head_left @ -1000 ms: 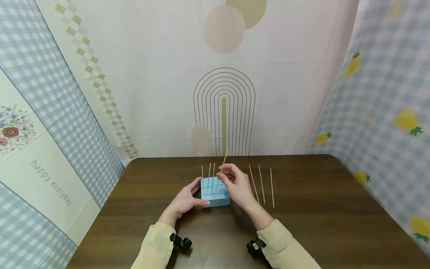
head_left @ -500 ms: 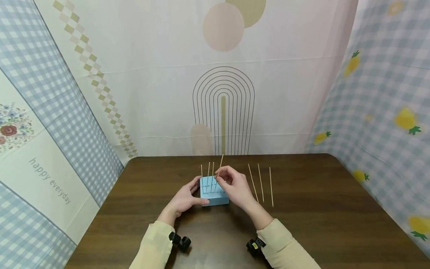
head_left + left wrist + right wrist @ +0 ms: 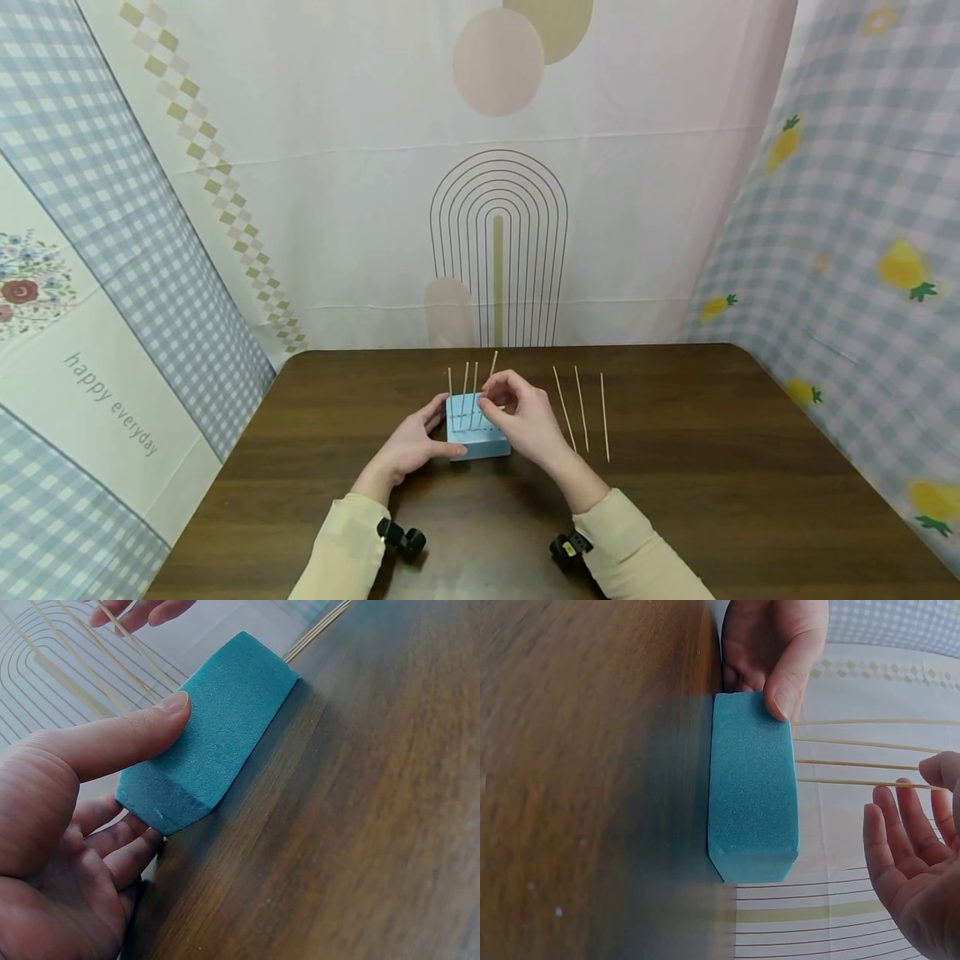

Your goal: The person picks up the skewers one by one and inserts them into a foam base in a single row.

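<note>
A pale blue foam block (image 3: pixel 482 450) with rows of small holes in its top lies on the table. My left hand (image 3: pixel 411 442) grips its left end, thumb (image 3: pixel 142 735) on the near face and fingers around the end. Three thin wooden sticks (image 3: pixel 466 385) stand in its left part. My right hand (image 3: pixel 529 417) pinches another stick (image 3: pixel 494 362) between thumb and fingertips, above the block. In the right wrist view, this held stick (image 3: pixel 847 781) runs down to the block's top, alongside the others. In the head view, the right fingers hide its middle.
Three loose sticks (image 3: pixel 582 408) lie side by side on the brown wooden table (image 3: pixel 712 467), right of the right hand. A printed cloth (image 3: pixel 360 250) hangs behind the table, with checked cloths (image 3: pixel 847 275) at the sides.
My right hand has come down slightly with its stick, whose top now sits lower and tilts less. The left hand and block have stayed put.
</note>
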The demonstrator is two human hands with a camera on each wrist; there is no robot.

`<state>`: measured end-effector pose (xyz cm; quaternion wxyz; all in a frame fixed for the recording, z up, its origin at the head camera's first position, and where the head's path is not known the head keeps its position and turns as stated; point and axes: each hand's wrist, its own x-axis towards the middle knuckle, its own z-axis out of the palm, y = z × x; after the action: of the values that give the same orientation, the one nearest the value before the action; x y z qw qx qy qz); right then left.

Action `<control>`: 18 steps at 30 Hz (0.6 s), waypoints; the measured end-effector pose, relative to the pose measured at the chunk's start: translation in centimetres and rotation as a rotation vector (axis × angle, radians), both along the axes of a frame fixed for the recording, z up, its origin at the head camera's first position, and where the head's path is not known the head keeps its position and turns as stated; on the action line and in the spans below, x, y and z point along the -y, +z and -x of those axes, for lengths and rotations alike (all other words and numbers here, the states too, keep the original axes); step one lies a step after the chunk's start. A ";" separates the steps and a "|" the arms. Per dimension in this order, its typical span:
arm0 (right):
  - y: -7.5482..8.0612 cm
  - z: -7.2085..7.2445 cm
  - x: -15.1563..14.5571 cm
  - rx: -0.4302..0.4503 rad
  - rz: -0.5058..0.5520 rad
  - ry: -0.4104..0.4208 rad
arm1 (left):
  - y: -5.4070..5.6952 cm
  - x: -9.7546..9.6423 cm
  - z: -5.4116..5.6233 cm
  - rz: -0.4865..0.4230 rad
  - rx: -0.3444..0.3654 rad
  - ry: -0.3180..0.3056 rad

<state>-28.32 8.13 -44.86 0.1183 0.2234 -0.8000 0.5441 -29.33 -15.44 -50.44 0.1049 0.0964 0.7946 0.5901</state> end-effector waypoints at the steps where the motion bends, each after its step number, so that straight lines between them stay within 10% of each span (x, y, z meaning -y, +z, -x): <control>1: 0.0 0.0 0.0 -0.004 0.001 -0.006 | 0.0 0.0 0.0 0.001 0.000 0.000; 18: -0.2 0.2 0.0 -0.011 -0.033 -0.035 | 0.0 0.0 -0.1 0.010 0.001 0.011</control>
<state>-28.54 8.15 -45.10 0.1285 0.2141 -0.8120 0.5275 -29.25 -15.42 -50.48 0.1027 0.0913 0.7979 0.5869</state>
